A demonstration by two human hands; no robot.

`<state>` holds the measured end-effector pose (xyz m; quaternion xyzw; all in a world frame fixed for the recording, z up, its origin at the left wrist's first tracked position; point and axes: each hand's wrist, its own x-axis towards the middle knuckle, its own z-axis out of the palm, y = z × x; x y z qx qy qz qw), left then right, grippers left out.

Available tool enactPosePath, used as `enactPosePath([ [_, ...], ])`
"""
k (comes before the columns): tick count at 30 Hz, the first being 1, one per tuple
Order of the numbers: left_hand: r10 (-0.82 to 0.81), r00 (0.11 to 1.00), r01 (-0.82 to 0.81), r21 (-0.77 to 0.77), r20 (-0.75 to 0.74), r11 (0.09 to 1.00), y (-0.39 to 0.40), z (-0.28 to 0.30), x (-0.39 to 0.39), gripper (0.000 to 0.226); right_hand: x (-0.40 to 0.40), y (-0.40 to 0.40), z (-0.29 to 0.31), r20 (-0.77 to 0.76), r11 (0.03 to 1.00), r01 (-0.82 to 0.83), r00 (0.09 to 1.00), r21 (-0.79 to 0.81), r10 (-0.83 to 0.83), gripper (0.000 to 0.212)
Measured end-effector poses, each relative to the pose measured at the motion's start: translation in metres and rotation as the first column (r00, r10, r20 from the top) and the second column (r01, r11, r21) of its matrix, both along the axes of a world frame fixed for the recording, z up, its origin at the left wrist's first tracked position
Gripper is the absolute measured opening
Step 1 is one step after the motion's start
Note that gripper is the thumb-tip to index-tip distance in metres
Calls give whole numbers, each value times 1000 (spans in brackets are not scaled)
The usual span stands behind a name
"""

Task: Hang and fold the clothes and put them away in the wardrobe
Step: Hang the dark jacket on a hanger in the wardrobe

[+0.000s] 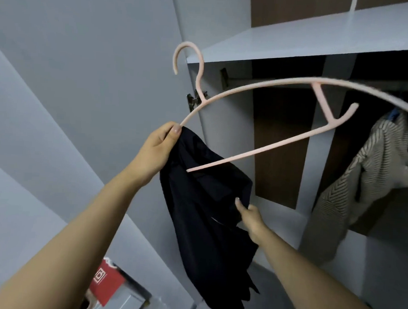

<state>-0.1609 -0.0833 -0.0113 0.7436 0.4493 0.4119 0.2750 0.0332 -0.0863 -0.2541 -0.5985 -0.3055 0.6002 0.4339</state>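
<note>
Head view: a pale pink plastic hanger (284, 87) is pinched with the black garment (204, 213) by left fingers (173, 131); below, right fingers (239, 203) clamp its cloth, likely for threading.

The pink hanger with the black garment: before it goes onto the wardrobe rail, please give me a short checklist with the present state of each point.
1. Left hand grips the pink hanger at its end: ok.
2. Right hand pinches the black garment: ok.
3. Garment spread evenly over the hanger: not ok, it hangs bunched at one end.
4. Hook free to catch a rail: ok.
5. Rail visible: cannot tell, the interior is dark.
6. Room beside the striped garment: ok.
</note>
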Motion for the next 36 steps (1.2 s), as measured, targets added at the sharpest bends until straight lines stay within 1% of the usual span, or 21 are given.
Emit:
enactPosePath([
  [2, 19, 998, -19, -10, -65, 1000, 4, -7, -16, 34, 35, 7, 20, 19, 993, 79, 997, 84, -80, 54],
  [4, -10, 987, 8, -17, -160, 1000, 8, -19, -26, 30, 81, 13, 45, -34, 976, 150, 989, 157, -146, 40],
  [5, -38, 976, 34, -22, -215, 999, 8, -25, -28, 28, 103, 15, 59, -32, 968, 175, 985, 182, -172, 32],
  [6, -70, 960, 64, -29, -270, 998, 8, -32, -27, 26, 123, 17, 73, -2, 960, 193, 980, 205, -197, 27],
  [9, -182, 889, 185, -33, -420, 982, 9, -53, -18, 20, 171, 19, 115, 182, 950, 200, 952, 241, -247, 29],
  [11, -237, 840, 255, -29, -488, 966, 13, -62, -11, 16, 190, 13, 143, 248, 940, 216, 927, 265, -283, 26],
  [13, -256, 800, 297, -13, -543, 955, 19, -66, -6, 26, 202, 3, 168, 285, 928, 229, 906, 294, -314, 19],
  [15, -254, 761, 320, 5, -597, 948, 26, -65, 0, 34, 207, -8, 191, 307, 919, 239, 890, 312, -336, 17],
  [16, -242, 741, 323, 17, -627, 946, 29, -64, 4, 38, 208, -12, 202, 295, 911, 257, 888, 322, -354, 19],
  [17, -217, 723, 321, 41, -656, 946, 32, -64, 7, 41, 208, -16, 215, 245, 901, 283, 896, 329, -371, 20],
  [19, -123, 712, 288, 127, -692, 949, 39, -62, 16, 41, 204, -22, 242, 66, 890, 330, 928, 315, -367, 20],
  [20, -62, 722, 255, 182, -689, 950, 43, -60, 21, 38, 200, -25, 258, -20, 890, 342, 935, 301, -353, 21],
  [22, 53, 755, 187, 291, -654, 938, 48, -55, 31, 33, 193, -29, 284, -112, 881, 359, 933, 310, -341, 25],
  [24, 128, 779, 139, 369, -613, 919, 50, -49, 40, 33, 187, -32, 304, -126, 860, 375, 927, 346, -354, 25],
  [27, 168, 817, 103, 426, -551, 899, 54, -42, 47, 32, 183, -36, 319, -108, 825, 409, 910, 389, -400, 23],
  [30, 116, 857, 114, 404, -503, 907, 58, -38, 53, 32, 180, -38, 320, -163, 845, 403, 915, 353, -368, 26],
  [33, -34, 921, 172, 325, -389, 930, 58, -39, 63, 38, 171, -34, 319, -300, 842, 410, 901, 350, -314, 26],
  [36, -153, 947, 228, 253, -284, 940, 60, -43, 73, 29, 159, -29, 322, -441, 841, 423, 860, 337, -256, 25],
])
